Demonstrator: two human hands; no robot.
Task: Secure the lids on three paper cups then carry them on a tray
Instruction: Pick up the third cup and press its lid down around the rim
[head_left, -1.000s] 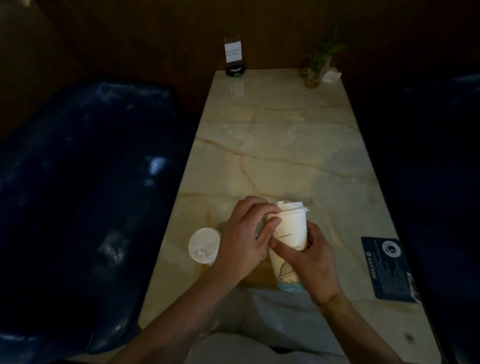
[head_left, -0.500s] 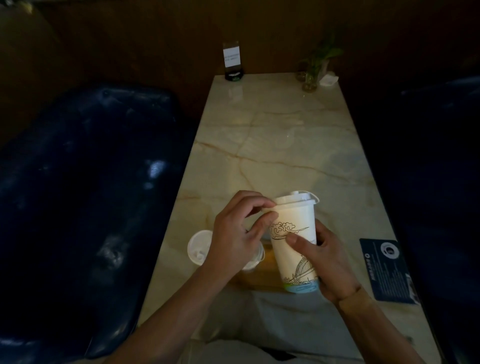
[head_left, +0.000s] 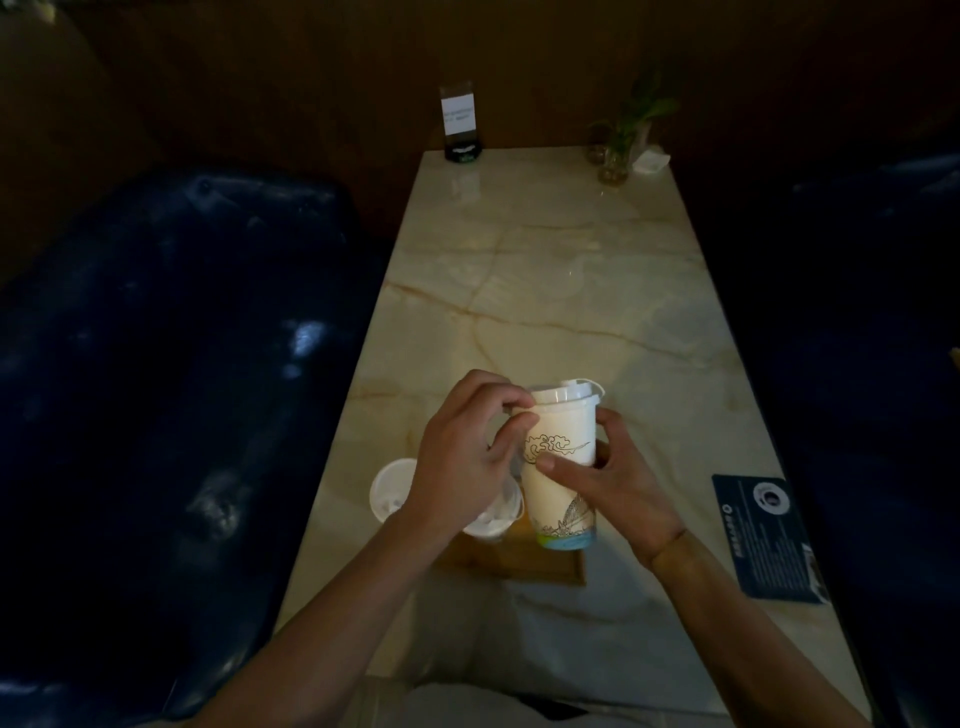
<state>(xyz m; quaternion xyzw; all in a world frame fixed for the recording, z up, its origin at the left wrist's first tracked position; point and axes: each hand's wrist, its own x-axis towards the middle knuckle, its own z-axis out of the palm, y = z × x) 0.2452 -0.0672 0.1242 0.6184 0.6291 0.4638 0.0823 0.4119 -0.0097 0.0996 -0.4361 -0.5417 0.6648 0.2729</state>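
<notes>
A tall white paper cup (head_left: 563, 470) with line drawings and a blue base is held above a wooden tray (head_left: 519, 564). My right hand (head_left: 618, 483) grips the cup's body, thumb across its front. A white plastic lid (head_left: 566, 397) sits on the cup's top. My left hand (head_left: 465, 457) pinches the lid's left edge with curled fingers. Two more lidded cups show only their tops: one (head_left: 392, 488) left of my left wrist, the other (head_left: 493, 519) partly hidden under that hand.
The marble table (head_left: 561, 291) runs away from me. A dark printed card (head_left: 766, 538) lies at the right edge. A sign holder (head_left: 460, 124) and a small plant in a glass (head_left: 618, 148) stand at the far end. A dark padded bench (head_left: 156, 389) flanks the left side.
The cup has been raised and set more upright, its drawn front now facing me. My left hand shifted from the cup's side to the lid's edge. The camera tilted slightly.
</notes>
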